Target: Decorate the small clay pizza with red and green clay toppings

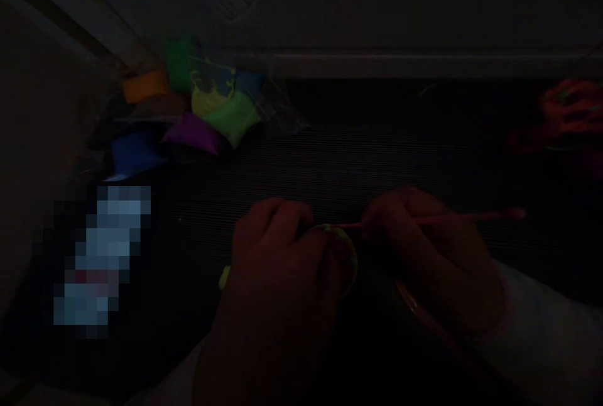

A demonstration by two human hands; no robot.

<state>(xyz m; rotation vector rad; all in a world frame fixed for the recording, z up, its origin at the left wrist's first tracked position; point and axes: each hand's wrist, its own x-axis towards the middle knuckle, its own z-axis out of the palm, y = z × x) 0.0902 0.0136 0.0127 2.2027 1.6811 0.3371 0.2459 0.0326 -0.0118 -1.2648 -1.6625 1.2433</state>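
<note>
The picture is very dark. My left hand [282,255] is closed around a small round piece with a yellow-green rim and a darker reddish inside [349,255], much of it hidden behind the fingers. Between the fingertips of my right hand [414,249] is a thin pinkish-red modelling stick [490,215] with a rounded far end. Its narrow tip reaches left to the upper rim of the round piece; I cannot tell whether it touches. A small yellow lump [224,278] shows at the left edge of my left hand.
Soft packets, including an orange one [145,87], a purple one [193,134] and a blue one [135,151], lie back left. A pixelated bright rectangle [103,255] is at left. A red and green bundle [575,107] sits far right. A shiny reddish strip [409,299] lies below my right hand.
</note>
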